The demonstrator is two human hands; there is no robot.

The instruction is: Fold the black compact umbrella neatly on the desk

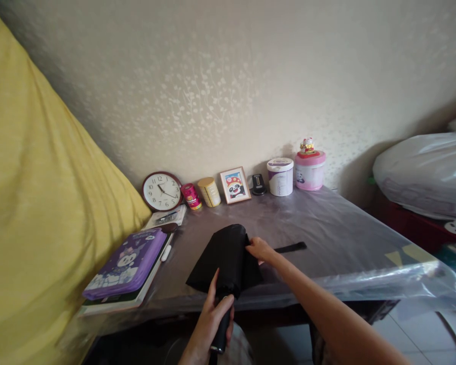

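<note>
While the left grip (217, 320) circles the handle (223, 332), umbrella (222, 256) just beyond (black, loosely folded), right grip (260, 249) pinching its fabric (251, 271)

The only view looks from the person's head, facing forward and down across the worktop (327, 233) to the wall (228, 86) at twelve o'clock. The left hand (214, 317) sits close at six, the right hand (261, 249) slightly farther out toward five. Yellow cloth (38, 192) looms near at nine; a pale plastic bag (427, 172) lies at three.
</note>
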